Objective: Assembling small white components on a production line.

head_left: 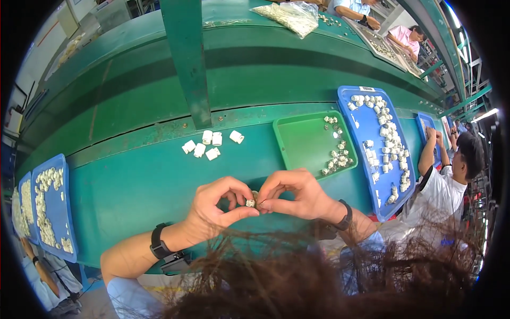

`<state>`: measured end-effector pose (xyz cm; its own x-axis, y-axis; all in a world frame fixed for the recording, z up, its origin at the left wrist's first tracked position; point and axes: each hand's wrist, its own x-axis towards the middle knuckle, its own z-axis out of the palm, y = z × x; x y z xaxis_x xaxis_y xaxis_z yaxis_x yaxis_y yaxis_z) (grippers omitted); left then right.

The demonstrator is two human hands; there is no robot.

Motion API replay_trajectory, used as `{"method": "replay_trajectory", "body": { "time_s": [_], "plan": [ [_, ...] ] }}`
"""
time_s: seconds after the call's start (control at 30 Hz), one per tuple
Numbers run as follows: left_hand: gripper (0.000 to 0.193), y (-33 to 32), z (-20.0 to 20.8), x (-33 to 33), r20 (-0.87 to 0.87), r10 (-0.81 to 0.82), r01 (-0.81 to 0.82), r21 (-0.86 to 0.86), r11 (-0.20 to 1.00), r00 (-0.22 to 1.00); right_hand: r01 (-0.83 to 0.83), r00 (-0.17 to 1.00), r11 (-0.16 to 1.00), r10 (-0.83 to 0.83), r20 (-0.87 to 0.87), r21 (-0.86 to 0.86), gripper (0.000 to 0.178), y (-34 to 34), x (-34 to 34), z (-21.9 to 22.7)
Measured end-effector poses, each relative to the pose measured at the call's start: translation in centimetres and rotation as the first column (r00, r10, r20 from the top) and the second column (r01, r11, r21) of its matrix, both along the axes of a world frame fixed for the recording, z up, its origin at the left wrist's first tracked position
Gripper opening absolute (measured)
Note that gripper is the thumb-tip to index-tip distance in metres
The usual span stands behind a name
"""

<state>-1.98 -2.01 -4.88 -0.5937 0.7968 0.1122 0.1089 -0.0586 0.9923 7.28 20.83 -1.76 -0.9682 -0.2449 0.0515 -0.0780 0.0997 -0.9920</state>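
My left hand (223,203) and my right hand (296,198) meet fingertip to fingertip above the green table. Thumb and index finger of the left pinch a small white part (249,203) with a squarish face. The right hand's fingertips are pressed together against the same spot; what they grip is mostly hidden and too small to name. Beyond the hands, several white cylindrical parts (207,137) lie loose on the table. To the right of them stands a green tray (297,139) with small white-and-metal pieces (337,160) along its right side.
Right of the green tray lies a blue tray (360,127) of white parts. Other blue trays (70,223) of white pieces stand at the far left. A green post (187,64) rises behind the loose parts. A plastic bag (292,18) lies beyond; co-workers sit nearby, one (446,183) at right.
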Motion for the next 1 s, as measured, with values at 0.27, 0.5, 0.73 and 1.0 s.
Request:
{"method": "replay_trajectory", "body": {
  "time_s": [0.27,0.5,0.73,1.0],
  "plan": [
    [0.032,0.2,-0.1,-0.7,-0.052,-0.04,0.044,0.068,0.997,0.998,0.08,0.996,0.995,-0.078,0.041,-0.054,0.01,0.2,0.0,-0.9],
    [0.028,0.2,0.1,-1.1,-0.044,-0.025,0.025,0.003,1.0,0.999,0.093,0.995,0.993,-0.091,0.03,-0.073,0.009,0.2,-0.1,-1.1],
    [0.027,0.2,-0.4,-0.5,0.062,0.047,-0.048,0.016,0.999,0.997,0.11,0.993,0.991,-0.106,0.047,-0.078,0.01,0.0,-0.1,-1.0],
    [0.031,0.0,-0.9,-0.8,-0.025,0.019,-0.018,0.03,0.999,1.0,0.13,0.988,0.989,-0.123,0.097,-0.074,0.01,-0.2,0.0,-1.3]
  ]
}}
